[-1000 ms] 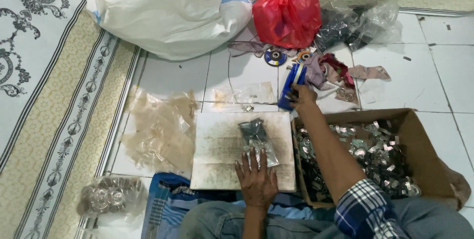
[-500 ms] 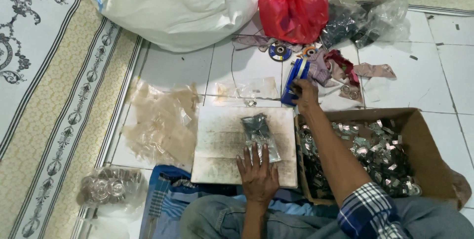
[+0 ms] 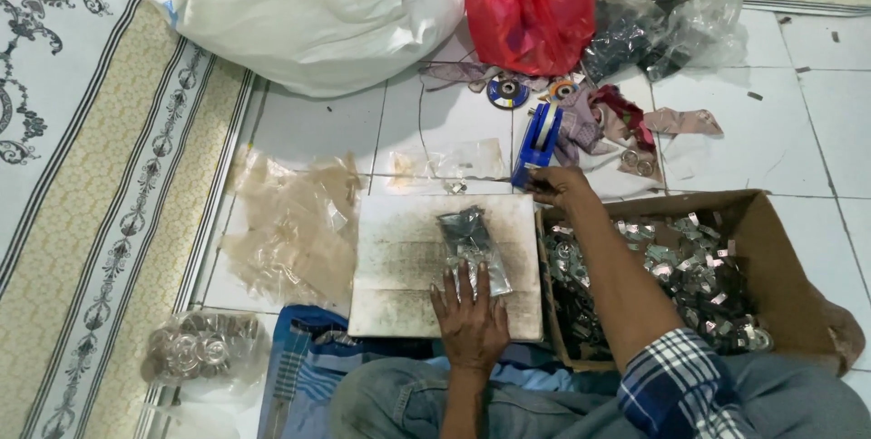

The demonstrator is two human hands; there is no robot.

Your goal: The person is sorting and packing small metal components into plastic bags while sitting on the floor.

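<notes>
Hands first, left to right: the left hand [image 3: 470, 319] lies flat and open, fingers spread, on the near edge of a square, soot-stained white board [image 3: 399, 267] that rests on the tiled floor [image 3: 318, 121]. Its fingertips press the near end of a small clear plastic packet of grey metal pieces [image 3: 472, 244], which lies at the right half of the board. The right hand [image 3: 558, 187] reaches past the board's far right corner, fingers curled closed around the base of a blue tape dispenser [image 3: 537, 141] that stands on the floor.

To the right of the board, touching its edge, an open brown cardboard box [image 3: 789, 258] holds a heap of shiny metal clips [image 3: 689, 267]. Left of the board lies a pile of empty clear plastic bags [image 3: 290, 230].

As a judgement: the packet is held only by fingertip pressure, so it could slide or spill its pieces if that hand lifts. The stretched right forearm crosses the box corner and could snag or scatter clips.
</notes>
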